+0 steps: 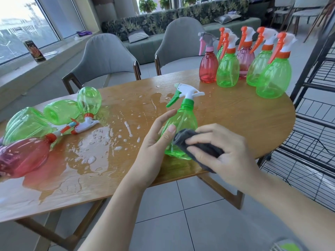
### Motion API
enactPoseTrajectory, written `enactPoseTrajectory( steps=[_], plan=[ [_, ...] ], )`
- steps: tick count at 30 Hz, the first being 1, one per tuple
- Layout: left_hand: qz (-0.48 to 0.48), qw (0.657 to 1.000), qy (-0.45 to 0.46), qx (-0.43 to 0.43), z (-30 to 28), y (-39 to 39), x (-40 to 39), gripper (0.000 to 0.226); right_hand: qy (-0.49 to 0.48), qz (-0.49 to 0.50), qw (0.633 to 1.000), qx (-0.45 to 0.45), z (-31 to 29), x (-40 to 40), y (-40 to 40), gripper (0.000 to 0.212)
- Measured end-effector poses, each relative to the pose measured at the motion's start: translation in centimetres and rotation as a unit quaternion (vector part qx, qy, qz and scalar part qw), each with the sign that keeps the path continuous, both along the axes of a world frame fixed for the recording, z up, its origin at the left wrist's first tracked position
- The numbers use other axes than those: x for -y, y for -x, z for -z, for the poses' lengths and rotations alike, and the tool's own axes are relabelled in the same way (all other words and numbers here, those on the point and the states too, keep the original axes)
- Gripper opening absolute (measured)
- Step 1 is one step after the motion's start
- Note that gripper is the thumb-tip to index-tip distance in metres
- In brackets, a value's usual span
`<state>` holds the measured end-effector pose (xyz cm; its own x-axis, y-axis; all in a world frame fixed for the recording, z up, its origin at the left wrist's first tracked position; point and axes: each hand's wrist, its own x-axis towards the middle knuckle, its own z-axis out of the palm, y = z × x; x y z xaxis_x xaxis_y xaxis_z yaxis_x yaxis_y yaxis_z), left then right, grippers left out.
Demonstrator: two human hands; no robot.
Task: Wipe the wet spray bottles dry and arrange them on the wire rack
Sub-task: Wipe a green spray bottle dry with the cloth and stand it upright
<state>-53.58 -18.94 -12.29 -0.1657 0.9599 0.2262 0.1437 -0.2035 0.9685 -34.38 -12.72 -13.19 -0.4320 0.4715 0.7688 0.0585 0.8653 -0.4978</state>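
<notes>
**Green bottle in hand, cloth on its lower body**

Left hand (157, 140) holds a translucent green spray bottle (181, 124) upright over the near table edge. Thumb lies flat on the front of the ribbed plastic body; the fingers go behind it, so their curl can't be seen. The base looks to be just above or on the wood, cannot tell which. White trigger head with green lever and green collar, nozzle pointing right.

Right hand (217, 151) presses a dark grey cloth (199, 147) against the bottle's lower right side. Fingers are curled over the bunched fabric, slightly spread. The cloth looks soft and matte, and part of it hangs below the palm.

Table (235, 124): oval top, wood grain, glossy. Puddles and beaded droplets (101, 142) cover the left and middle; the right part looks dry.

Left end: a heap of bottles lying on their sides in the wet, three or more green (61, 111) and one red-pink (23, 156), with orange collars and white trigger heads, touching one another.

Far right end: six bottles standing close together. One is red with a grey and pink head (208, 67), four are green (274, 78) and one is pink (244, 58) behind, those five with orange and white heads. All are pear-shaped, ribbed and see-through.

Black wire rack (317, 124) stands just beside the table's right end, with thin grid shelves on a dark tube frame.

Two grey padded chairs (105, 57) stand at the far side.
</notes>
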Motion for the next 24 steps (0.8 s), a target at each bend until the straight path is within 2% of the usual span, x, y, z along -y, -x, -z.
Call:
enactPoseTrajectory(
  steps=[4,7,10,13,17,19,24],
  plan=[
    [0.007,1.0,0.003,-0.011,-0.4,-0.1,0.2,0.038,-0.104,-0.015,0.993,0.049,0.9,0.7,0.3,0.01],
    [0.023,0.999,0.006,-0.036,-0.8,0.0,0.3,0.038,-0.138,0.005,0.989,0.045,0.6,0.2,0.1,0.01],
    [0.027,0.999,0.021,-0.033,-0.8,0.2,0.4,0.042,-0.085,0.039,0.996,0.004,0.1,-0.7,-0.2,0.011],
    [0.037,0.997,0.014,-0.065,-0.7,0.5,0.6,0.043,0.019,0.059,0.997,-0.041,-0.4,-1.8,-0.4,0.014],
    [0.052,0.993,-0.001,-0.103,-0.8,0.7,0.9,0.043,0.165,0.065,0.98,-0.093,-0.1,-2.8,-0.1,0.017],
    [0.05,0.991,-0.005,-0.124,-0.9,0.7,1.0,0.042,0.176,0.059,0.978,-0.099,-0.1,-2.8,0.0,0.016],
    [0.049,0.989,-0.02,-0.136,-1.1,0.7,1.2,0.042,0.075,0.031,0.995,-0.065,-0.3,-1.5,-0.2,0.016]
  ],
)
